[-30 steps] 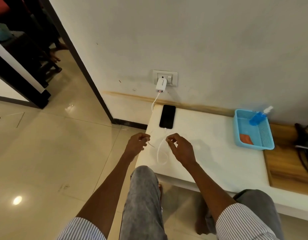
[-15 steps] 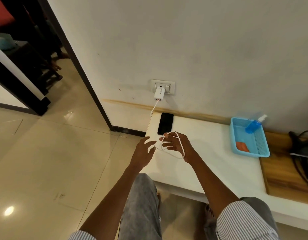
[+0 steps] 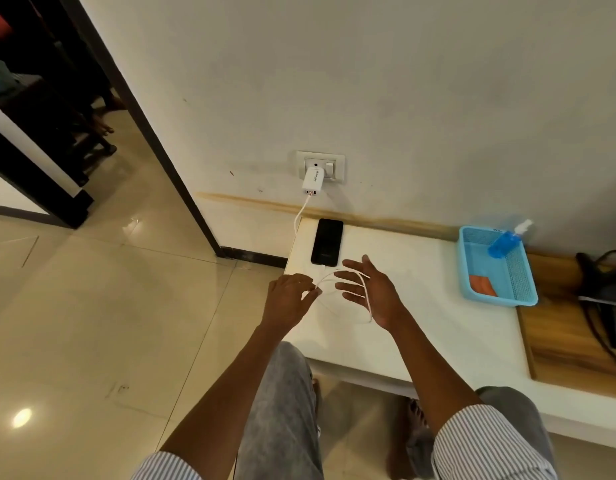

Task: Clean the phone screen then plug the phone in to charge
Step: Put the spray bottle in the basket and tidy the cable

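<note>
One phone (image 3: 327, 241) at twelve o'clock on one white bench (image 3: 420, 323), one charger (image 3: 312, 181), one cable (image 3: 334, 275), two hands; at three o'clock, one blue basket (image 3: 523, 282) holding one spray bottle (image 3: 505, 242) and one orange cloth (image 3: 483, 285).

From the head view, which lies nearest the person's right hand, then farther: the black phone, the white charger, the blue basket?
From the right hand:
1. Black phone, just beyond the fingertips on the white table.
2. Blue plastic basket, off to the right.
3. White wall charger, up in the socket.
</note>
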